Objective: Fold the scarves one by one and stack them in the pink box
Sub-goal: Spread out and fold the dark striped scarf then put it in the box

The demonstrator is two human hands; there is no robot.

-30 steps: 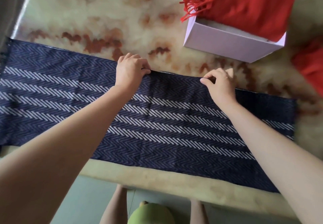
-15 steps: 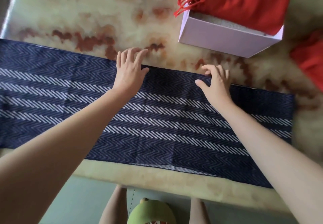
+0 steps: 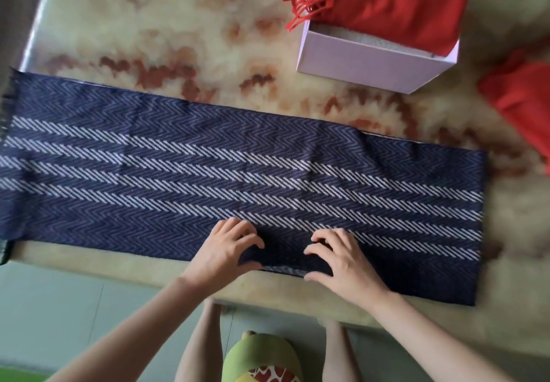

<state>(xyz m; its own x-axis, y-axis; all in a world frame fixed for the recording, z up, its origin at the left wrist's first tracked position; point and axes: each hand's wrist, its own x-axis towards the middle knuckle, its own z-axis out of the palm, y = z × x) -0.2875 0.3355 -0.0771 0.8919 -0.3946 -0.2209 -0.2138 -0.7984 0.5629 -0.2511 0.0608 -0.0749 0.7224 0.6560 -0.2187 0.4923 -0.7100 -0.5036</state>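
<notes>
A navy scarf (image 3: 208, 167) with white herringbone stripes lies flat lengthwise across the marbled table (image 3: 166, 30). My left hand (image 3: 221, 252) and my right hand (image 3: 342, 258) sit side by side at its near edge, fingers curled and pinching the cloth, which bunches up a little between them. The pink box (image 3: 366, 64) stands at the far right. A folded red scarf (image 3: 395, 3) rests on top of it, with its fringe hanging over the left rim.
Another red scarf (image 3: 520, 104) lies at the table's right edge. The table's near edge runs just below my hands. My legs and a green slipper (image 3: 262, 358) show below it over a grey-green floor.
Both hands left the scarf's far edge and came back to its near edge, where they now pinch the cloth. The scarf lies spread flat.
</notes>
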